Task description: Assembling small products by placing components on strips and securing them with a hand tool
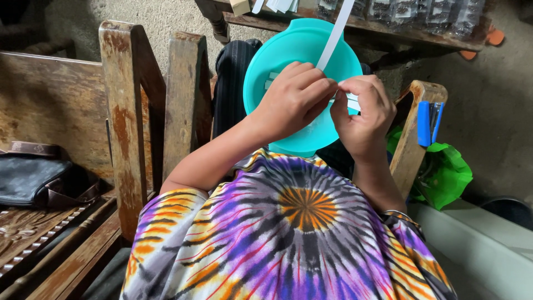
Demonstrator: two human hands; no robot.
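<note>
A turquoise plastic bowl (288, 50) rests on my lap, with several white paper pieces lying inside it. Over the bowl, my left hand (294, 100) and my right hand (363, 114) meet fingertip to fingertip. Both pinch the lower end of a long white paper strip (336, 33), which rises up and away toward the top of the view. I wear a purple, orange and black tie-dye shirt (288, 233).
A worn wooden chair arm (130, 111) stands at my left and another (411, 133) at my right, with a blue stapler (428, 122) on it. A green plastic bag (447, 172) lies beyond. A black bag (33, 178) sits on the wooden bench at left. A low wooden table (361, 25) holds packets.
</note>
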